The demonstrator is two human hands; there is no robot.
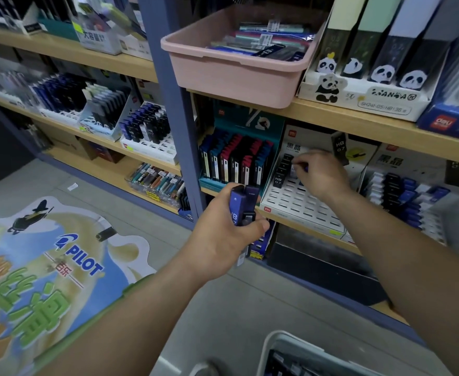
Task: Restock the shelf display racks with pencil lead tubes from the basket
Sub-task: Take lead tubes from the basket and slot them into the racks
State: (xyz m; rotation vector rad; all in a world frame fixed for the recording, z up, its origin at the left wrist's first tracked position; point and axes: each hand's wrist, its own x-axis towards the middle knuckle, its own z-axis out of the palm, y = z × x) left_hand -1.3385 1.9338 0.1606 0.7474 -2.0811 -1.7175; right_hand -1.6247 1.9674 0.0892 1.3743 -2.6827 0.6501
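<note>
My left hand (224, 237) grips a small bunch of blue and black pencil lead tubes (243, 206), held upright in front of the shelf post. My right hand (319, 173) reaches into the white slotted display rack (301, 202) on the middle shelf and pinches a blue tube (294, 169) next to a short row of black HB 0.7 tubes (282, 170). Most slots of that rack stand bare. The grey basket (285, 354) sits at the bottom edge of the view, with dark tubes inside.
A teal rack (239, 161) full of tubes stands left of the white one; another white rack (402, 196) with blue and black tubes stands right. A pink tub (233, 69) sits on the upper shelf beside a panda display box (369, 99). A blue shelf post (174, 104) runs between bays.
</note>
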